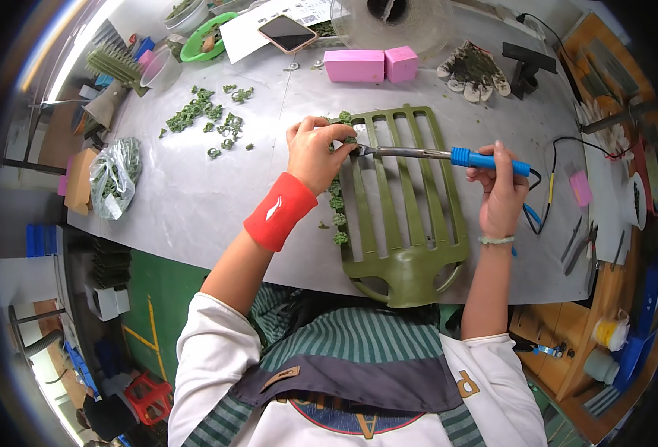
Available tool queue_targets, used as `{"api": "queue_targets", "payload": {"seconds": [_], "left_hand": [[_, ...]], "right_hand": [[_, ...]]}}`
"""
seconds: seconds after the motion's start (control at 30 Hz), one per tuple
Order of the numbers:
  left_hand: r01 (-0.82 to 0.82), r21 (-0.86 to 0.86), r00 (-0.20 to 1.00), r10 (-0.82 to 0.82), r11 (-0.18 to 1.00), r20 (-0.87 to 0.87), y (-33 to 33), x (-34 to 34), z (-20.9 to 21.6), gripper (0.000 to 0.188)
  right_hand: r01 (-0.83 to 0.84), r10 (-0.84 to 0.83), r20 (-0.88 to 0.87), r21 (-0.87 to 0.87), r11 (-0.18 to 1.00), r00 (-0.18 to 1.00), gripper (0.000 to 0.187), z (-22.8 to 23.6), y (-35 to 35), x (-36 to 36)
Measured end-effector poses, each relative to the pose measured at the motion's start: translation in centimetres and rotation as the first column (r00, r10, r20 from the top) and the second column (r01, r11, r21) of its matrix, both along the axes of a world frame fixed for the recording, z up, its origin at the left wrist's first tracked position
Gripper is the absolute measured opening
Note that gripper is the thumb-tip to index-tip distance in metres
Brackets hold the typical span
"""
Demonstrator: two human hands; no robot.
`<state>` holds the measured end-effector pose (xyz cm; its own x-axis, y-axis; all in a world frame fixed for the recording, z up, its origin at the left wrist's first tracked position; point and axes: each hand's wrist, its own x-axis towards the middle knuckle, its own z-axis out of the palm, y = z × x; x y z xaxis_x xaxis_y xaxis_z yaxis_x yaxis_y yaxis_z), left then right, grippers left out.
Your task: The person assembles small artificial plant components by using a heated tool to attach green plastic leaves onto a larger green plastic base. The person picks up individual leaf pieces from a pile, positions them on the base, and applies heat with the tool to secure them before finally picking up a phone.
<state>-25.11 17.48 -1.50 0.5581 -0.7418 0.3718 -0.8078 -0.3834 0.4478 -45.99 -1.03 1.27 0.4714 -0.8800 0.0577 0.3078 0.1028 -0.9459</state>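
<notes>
My right hand [502,194] grips a soldering iron by its blue handle [489,162], its metal shaft pointing left. The hot-end tip meets the left bar of a slatted olive-green plastic frame [406,276] lying on the table. Close to that tip, my left hand [314,155] pinches a small green leafy piece [350,141] against the frame's left edge; the fingers partly hide it. Several curly green pieces [336,202] sit in a row down that same edge. More of them lie in a loose cluster [195,112] at the left.
At the back are pink foam blocks [353,66], a phone [288,34] on paper, and a stained glove [473,72] beside a black stand [526,68]. A plastic bag of green pieces [116,179] stands left. Tweezers [572,237] and the iron's cord [555,186] lie right.
</notes>
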Motion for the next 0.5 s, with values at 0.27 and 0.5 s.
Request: {"api": "queue_targets", "payload": {"seconds": [0.27,0.5], "left_hand": [[0.004,0.042,1.0,-0.005,0.999,0.025,0.8,1.0,-1.1,0.022],[-0.311,-0.236,0.871,0.177,0.92,-0.458,6.1,7.4,-0.4,0.022]], "right_hand": [[0.051,-0.054,-0.084,-0.029,0.998,0.995,0.023,1.5,-0.1,-1.1],[0.011,-0.01,-0.036,0.03,0.999,0.999,0.024,2.3,-0.1,-2.5]]}}
